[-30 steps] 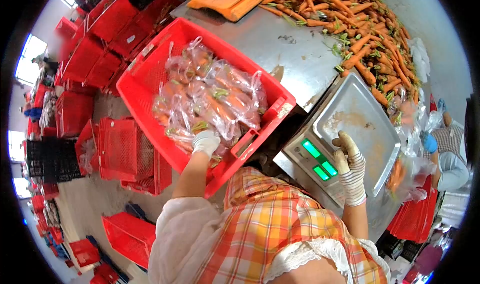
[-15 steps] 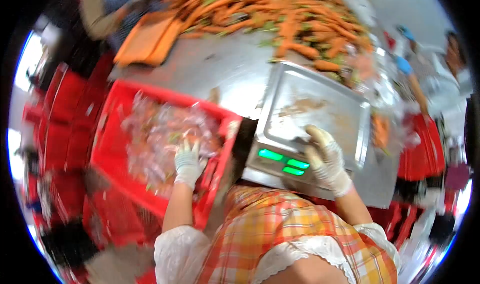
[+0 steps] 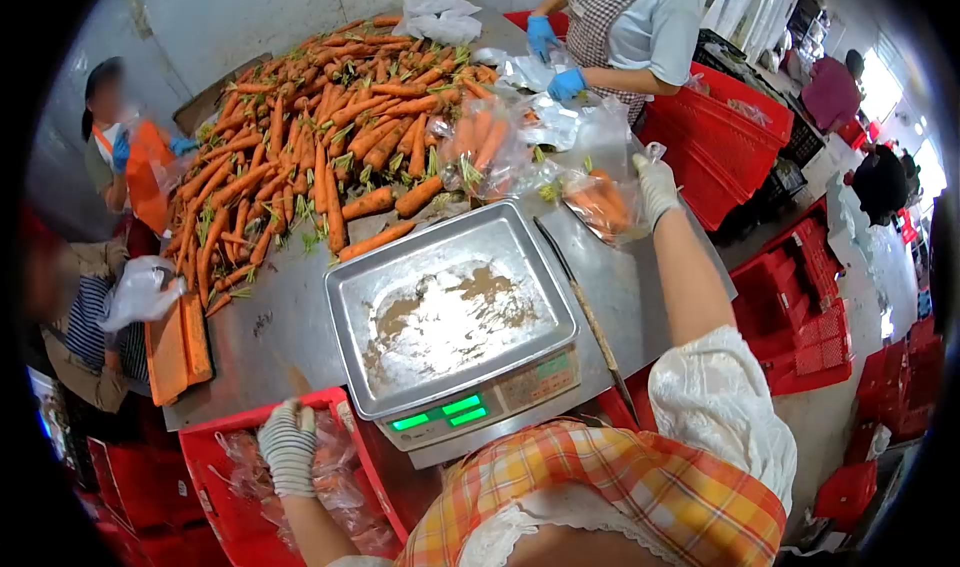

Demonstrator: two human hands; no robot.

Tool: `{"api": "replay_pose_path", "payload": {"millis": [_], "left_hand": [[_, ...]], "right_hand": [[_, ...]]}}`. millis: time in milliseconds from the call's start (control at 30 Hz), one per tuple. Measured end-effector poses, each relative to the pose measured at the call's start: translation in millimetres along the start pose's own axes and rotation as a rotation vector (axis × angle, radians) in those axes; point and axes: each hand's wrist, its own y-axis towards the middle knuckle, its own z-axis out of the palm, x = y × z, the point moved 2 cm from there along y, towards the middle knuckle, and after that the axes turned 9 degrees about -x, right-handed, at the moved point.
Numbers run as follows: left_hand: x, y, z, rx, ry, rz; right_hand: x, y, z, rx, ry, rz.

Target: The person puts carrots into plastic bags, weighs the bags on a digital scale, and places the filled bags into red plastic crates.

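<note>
My right hand [image 3: 658, 189], in a pale glove, is closed on the gathered top of a clear plastic bag of carrots [image 3: 600, 205] at the table's right side. My left hand [image 3: 288, 449], in a striped glove, is above the upper part of a red crate [image 3: 215, 487] of bagged carrots [image 3: 345, 482]. Its fingers are curled in, and nothing shows in them. Between my hands stands a scale [image 3: 480, 397] with green lit digits. Its metal tray [image 3: 455, 307] carries only brown dirt smears.
A large heap of loose carrots [image 3: 330, 127] covers the table's far side, with another bag of carrots [image 3: 480, 142] beside it. A thin stick [image 3: 590, 317] lies right of the scale. Opposite, a person in blue gloves [image 3: 567, 84] works; more people are at left. Red crates [image 3: 715, 137] stand at right.
My right hand has gone from the scale to the bag of carrots and taken hold of its top. My left hand has lifted off the bags in the crate, its fingers now curled. The view has turned.
</note>
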Motion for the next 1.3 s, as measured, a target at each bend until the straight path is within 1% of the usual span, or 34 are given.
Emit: {"api": "replay_pose_path", "payload": {"millis": [33, 67, 100, 133, 200, 233, 267, 300, 333, 367, 433, 467, 500, 533, 567, 633, 700, 767, 800, 833, 867, 900, 933, 967, 1000, 1033, 1067, 1100, 1133, 1167, 1200, 1233, 1267, 1300], "left_hand": [[-15, 4, -22, -0.173, -0.104, 0.048], [-27, 8, -36, -0.182, -0.097, 0.052], [-41, 12, -47, -0.222, -0.292, 0.086], [-55, 15, -56, -0.260, -0.486, 0.117], [-86, 23, -64, -0.125, -0.888, 0.108], [-100, 28, -68, -0.076, -0.907, 0.186], [-115, 33, -71, -0.025, -0.925, 0.267], [-131, 39, -69, -0.020, -0.975, 0.290], [-148, 45, -65, -0.016, -1.027, 0.312], [-165, 54, -65, -0.014, -1.058, 0.297], [-196, 70, -67, 0.030, -1.322, 0.278], [-209, 78, -72, 0.067, -1.410, 0.261], [-222, 87, -78, 0.104, -1.497, 0.241], [-228, 106, -63, 0.069, -1.600, 0.298], [-231, 123, -56, 0.173, -1.607, 0.222], [-236, 156, -41, 0.372, -1.608, 0.056], [-231, 148, -61, 0.316, -1.575, 0.160], [-208, 153, -64, 0.224, -1.754, 0.135], [-195, 133, -83, -0.023, -1.743, -0.004], [-177, 114, -100, -0.135, -1.706, 0.135], [-155, 116, -96, -0.233, -1.700, 0.201], [-140, 99, -105, -0.257, -1.724, 0.253], [-127, 77, -120, -0.300, -1.529, 0.120], [-118, 66, -114, -0.294, -1.527, 0.118], [-110, 57, -105, -0.246, -1.510, 0.109], [-102, 51, -97, -0.200, -1.495, 0.097], [-92, 53, -80, -0.077, -1.485, 0.066], [-87, 49, -80, -0.074, -1.487, 0.055], [-85, 44, -82, -0.061, -1.442, 0.101], [-83, 38, -86, -0.048, -1.397, 0.147], [-82, 26, -97, -0.151, -1.306, 0.260], [-79, 16, -108, -0.225, -1.251, 0.323], [-68, 15, -112, -0.320, -1.264, 0.376], [-59, 15, -116, -0.413, -1.273, 0.428]], "right_hand": [[-7, 31, 34, 0.339, 0.380, 0.107], [7, 31, 33, 0.472, 0.630, 0.126], [22, 30, 30, 0.619, 0.869, 0.177], [66, 6, -8, 0.564, 0.972, 0.146], [116, -12, -49, 0.661, 1.022, 0.072], [137, -19, -76, 0.771, 1.048, -0.034], [157, -34, -108, 0.726, 1.099, -0.153], [173, -40, -132, 0.798, 1.106, -0.262], [186, -50, -153, 0.832, 1.144, -0.286], [197, -57, -172, 0.955, 1.204, -0.412], [214, -78, -193, 1.203, 1.336, -0.505], [219, -90, -199, 1.226, 1.336, -0.512], [224, -106, -203, 1.373, 1.301, -0.499], [226, -123, -205, 1.520, 1.260, -0.485], [225, -141, -206, 1.459, 1.228, -0.531], [217, -170, -202, 1.493, 1.145, -0.556], [208, -187, -190, 1.530, 1.040, -0.546], [202, -198, -188, 1.554, 1.050, -0.529], [199, -197, -182, 1.561, 1.050, -0.528], [193, -193, -175, 1.590, 1.053, -0.475], [189, -192, -169, 1.618, 1.056, -0.420], [184, -197, -168, 1.619, 1.059, -0.415], [176, -203, -169, 1.597, 1.018, -0.405], [170, -207, -167, 1.577, 0.976, -0.393], [164, -206, -157, 1.654, 0.885, -0.516], [156, -210, -143, 1.630, 0.807, -0.417], [154, -208, -134, 1.579, 0.812, -0.494], [157, -208, -134, 1.527, 0.817, -0.571], [155, -210, -138, 1.532, 0.812, -0.572], [156, -206, -149, 1.322, 0.964, -0.651], [160, -203, -166, 1.103, 1.102, -0.722], [162, -194, -179, 1.222, 1.150, -0.632], [160, -180, -184, 1.072, 1.169, -0.650], [160, -170, -193, 0.985, 1.263, -0.685]]}}
